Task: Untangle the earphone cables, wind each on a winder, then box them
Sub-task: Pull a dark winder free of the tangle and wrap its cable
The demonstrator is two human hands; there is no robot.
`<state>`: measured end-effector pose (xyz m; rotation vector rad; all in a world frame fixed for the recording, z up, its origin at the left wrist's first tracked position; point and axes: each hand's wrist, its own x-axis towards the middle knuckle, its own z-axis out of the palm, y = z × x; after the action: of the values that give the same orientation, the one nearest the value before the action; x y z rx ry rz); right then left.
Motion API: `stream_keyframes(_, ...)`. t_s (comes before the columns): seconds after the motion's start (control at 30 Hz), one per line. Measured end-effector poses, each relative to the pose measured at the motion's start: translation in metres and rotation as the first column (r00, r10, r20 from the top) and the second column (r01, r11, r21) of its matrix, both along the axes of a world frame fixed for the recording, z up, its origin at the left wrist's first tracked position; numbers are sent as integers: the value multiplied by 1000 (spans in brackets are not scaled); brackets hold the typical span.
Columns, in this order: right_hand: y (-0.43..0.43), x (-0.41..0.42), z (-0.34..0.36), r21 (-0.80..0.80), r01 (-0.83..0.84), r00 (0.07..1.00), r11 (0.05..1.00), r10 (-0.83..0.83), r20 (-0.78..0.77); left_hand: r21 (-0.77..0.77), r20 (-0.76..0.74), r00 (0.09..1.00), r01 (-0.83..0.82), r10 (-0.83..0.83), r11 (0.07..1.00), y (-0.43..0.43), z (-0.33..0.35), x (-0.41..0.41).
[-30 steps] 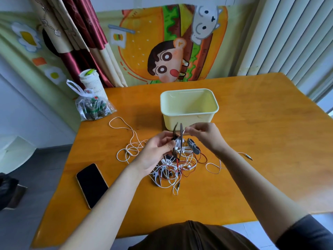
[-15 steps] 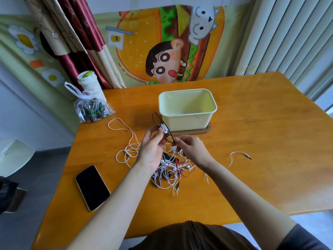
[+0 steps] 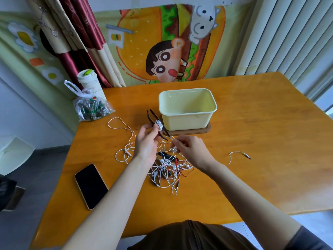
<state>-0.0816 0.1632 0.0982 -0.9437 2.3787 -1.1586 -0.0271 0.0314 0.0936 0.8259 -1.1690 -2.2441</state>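
tabletop (image 3: 270,141): orange wood, and all my stuff sits about midway between the near and far edges.
box (image 3: 187,121): cream tub toward the far edge, on a brown lid. I can't see anything in it. It's just behind my left hand, so a careless swing of the winder could knock it.
tangle (image 3: 169,170): white and red cables heaped mid-table under my wrists. This is my biggest worry. The strand I'm feeding runs back into the heap, so a hard pull probably cinches a knot or drags the whole lot up.
phone (image 3: 91,185): near the left edge, well apart from the cables, so likely safe.
left hand (image 3: 146,147): fingers curled round the dark winder, held up over the table.
right hand (image 3: 192,152): thumb and fingers pinching the white cable just below the winder. If I go slack, the turns could spring loose.
winder (image 3: 159,126): only a few white turns round its middle, and uneven tension might slide them off.
plug (image 3: 247,156): a loose end lying toward the right edge. It could snag as it gets pulled in.
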Motion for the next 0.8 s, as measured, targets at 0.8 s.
stream_keyframes(0.8, 4, -40, 12, -147, 85, 996, 986, -83, 23, -540, 349, 818, 574, -457, 616, -11, -11, 24)
